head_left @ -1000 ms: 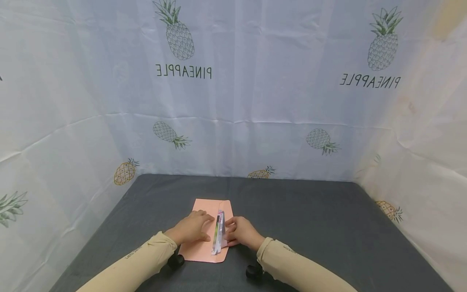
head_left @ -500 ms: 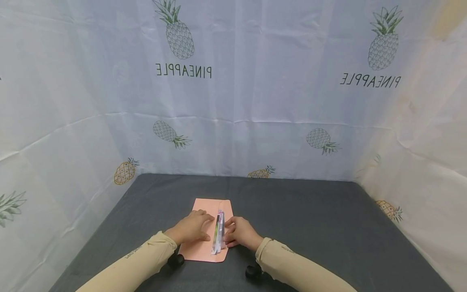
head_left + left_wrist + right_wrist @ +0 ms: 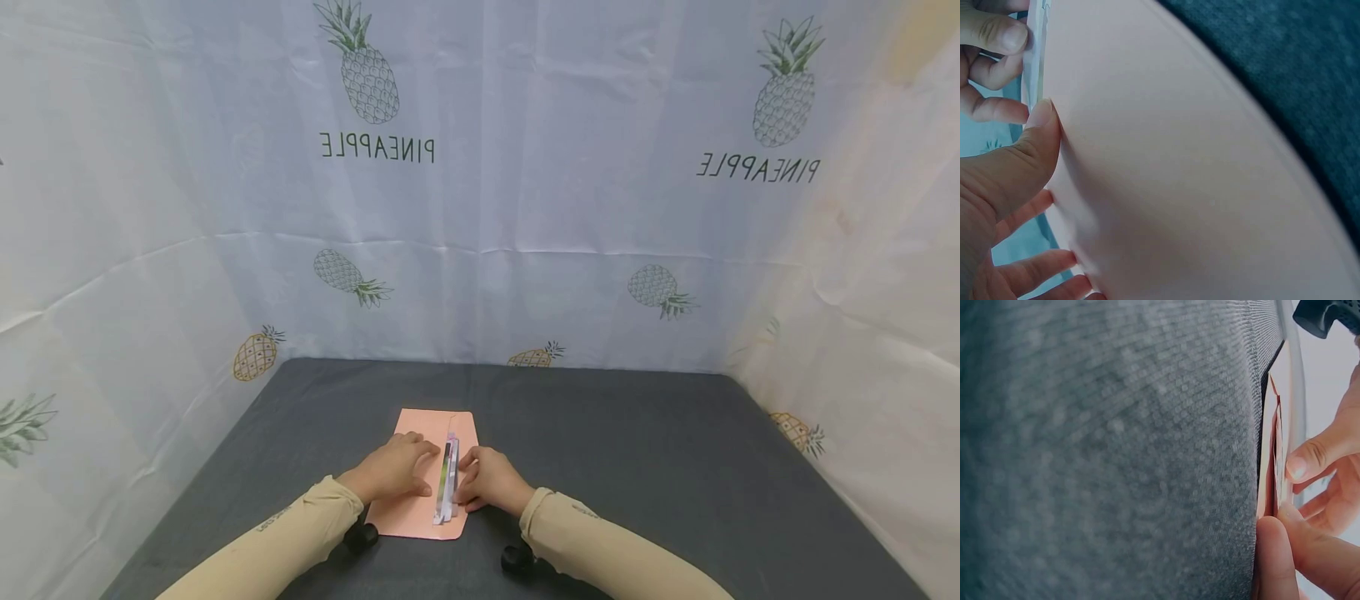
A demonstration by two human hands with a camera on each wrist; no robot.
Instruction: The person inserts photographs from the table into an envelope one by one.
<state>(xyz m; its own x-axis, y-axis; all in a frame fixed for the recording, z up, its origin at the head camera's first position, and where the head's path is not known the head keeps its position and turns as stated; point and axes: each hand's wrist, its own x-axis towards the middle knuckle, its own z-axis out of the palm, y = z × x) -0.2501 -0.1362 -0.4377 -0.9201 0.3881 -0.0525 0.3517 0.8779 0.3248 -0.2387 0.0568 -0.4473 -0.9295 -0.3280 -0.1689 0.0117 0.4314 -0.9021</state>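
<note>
A salmon-pink envelope [image 3: 420, 422] lies flat on the dark tabletop. Out of its long opening on the right side sticks a thin stack of printed papers [image 3: 447, 479]. My left hand [image 3: 392, 468] rests on the envelope left of the stack, fingers spread; in the left wrist view its thumb [image 3: 1041, 125] presses at the opening's edge. At the stack's right side, my right hand [image 3: 495, 482] pinches the papers. In the right wrist view, the thumb and a finger [image 3: 1274, 547] of that hand meet at the near end of the opening [image 3: 1274, 447], beside the left thumb.
The dark cloth-covered table [image 3: 615, 467] extends to both sides and behind the envelope. A pale pineapple-print curtain [image 3: 487, 308] hangs at the back and sides. Black wrist devices show below each wrist, one under the right sleeve [image 3: 555, 525].
My right hand has edged a little to the left, and the protruding stack looks slightly narrower. My left hand and the envelope have stayed nearly in place.
</note>
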